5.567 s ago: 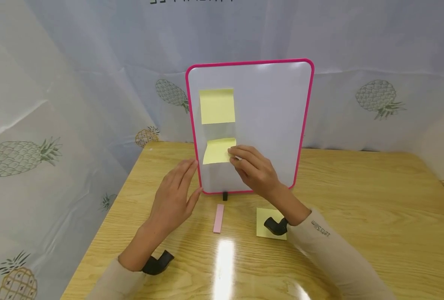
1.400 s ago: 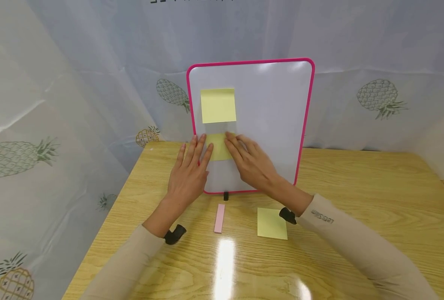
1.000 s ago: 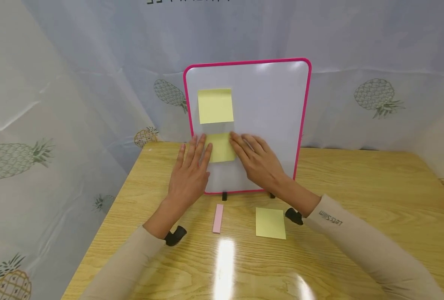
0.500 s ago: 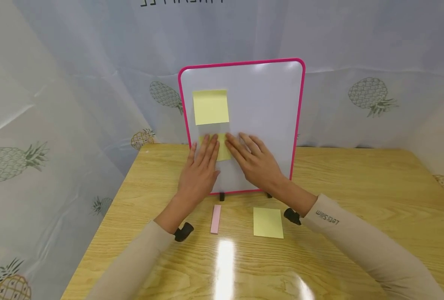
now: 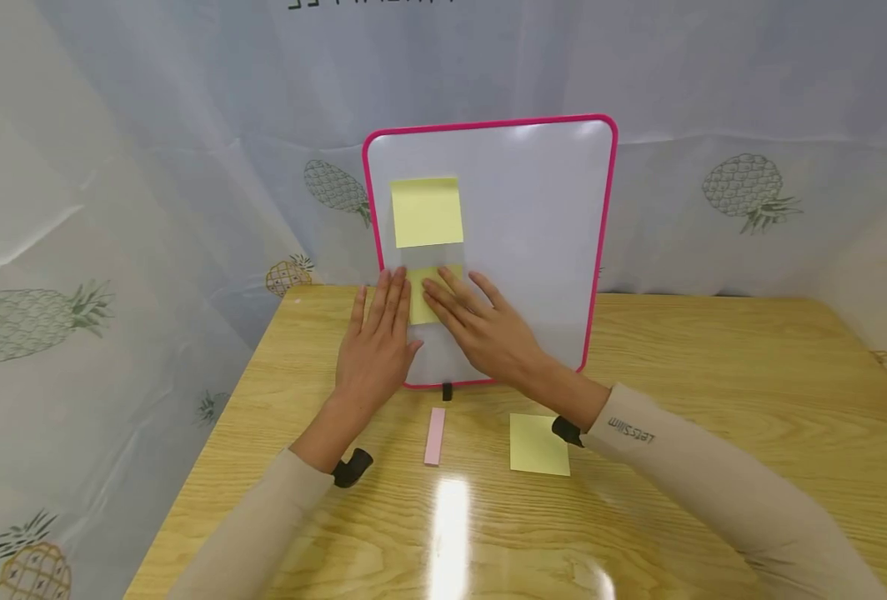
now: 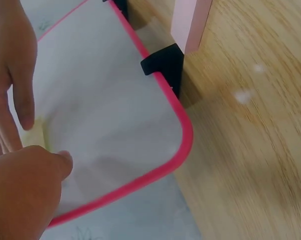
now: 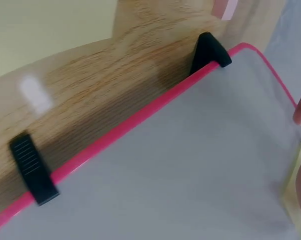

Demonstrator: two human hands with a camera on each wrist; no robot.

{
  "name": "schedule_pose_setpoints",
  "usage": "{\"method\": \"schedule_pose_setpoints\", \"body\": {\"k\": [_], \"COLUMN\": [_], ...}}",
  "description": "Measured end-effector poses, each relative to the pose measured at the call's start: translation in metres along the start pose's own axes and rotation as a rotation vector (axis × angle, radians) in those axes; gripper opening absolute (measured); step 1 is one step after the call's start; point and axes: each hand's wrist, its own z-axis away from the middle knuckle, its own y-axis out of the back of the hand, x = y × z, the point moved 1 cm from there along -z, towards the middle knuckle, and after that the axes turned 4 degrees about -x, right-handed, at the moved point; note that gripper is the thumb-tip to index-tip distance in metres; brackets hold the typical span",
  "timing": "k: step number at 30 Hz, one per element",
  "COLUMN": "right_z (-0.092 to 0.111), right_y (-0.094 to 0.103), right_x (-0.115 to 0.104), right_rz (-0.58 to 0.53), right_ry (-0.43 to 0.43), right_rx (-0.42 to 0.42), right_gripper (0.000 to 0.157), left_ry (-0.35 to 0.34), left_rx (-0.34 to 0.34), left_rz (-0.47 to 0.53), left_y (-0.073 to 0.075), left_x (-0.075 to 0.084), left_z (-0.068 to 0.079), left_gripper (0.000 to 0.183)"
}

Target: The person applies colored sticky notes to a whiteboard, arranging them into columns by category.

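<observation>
A whiteboard with a pink frame stands upright on the table. On its left half are two yellow sticky notes, one above the other. The upper sticky note lies untouched. The lower sticky note is partly covered by both hands. My left hand rests flat along its left edge, fingers straight and pointing up. My right hand presses on its middle with outstretched fingertips. In the left wrist view a strip of the lower sticky note shows between the hands.
A pad of yellow sticky notes lies on the wooden table, partly behind the right wrist. Left of it is a narrow pink block. Black feet hold the board's lower edge. A pineapple-print curtain hangs behind.
Several seconds ago the right hand held the lower note's right edge while it curled off the board; now the note lies flat. Lately the right fingers have slid left across it.
</observation>
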Motion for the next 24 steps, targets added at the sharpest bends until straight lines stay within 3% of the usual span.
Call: {"method": "schedule_pose_setpoints", "body": {"k": [7,18,24], "right_z": [-0.004,0.026,0.032], "right_y": [-0.003,-0.006,-0.003], "right_x": [-0.004,0.008,0.012], "right_rz": [-0.026,-0.099,-0.063], "right_ry": [-0.008,-0.067,-0.079], "right_rx": [-0.052,-0.025,-0.038], "right_gripper": [0.053,0.049,0.05], "left_ry": [-0.001,0.015,-0.084], "left_rx": [0.035,-0.044,-0.018], "left_rz": [0.017,0.055,0.068], "left_y": [0.0,0.004,0.004], "left_x": [0.002,0.01,0.026], "left_z": [-0.001,-0.003,-0.008], "left_gripper": [0.089,0.092,0.09]}}
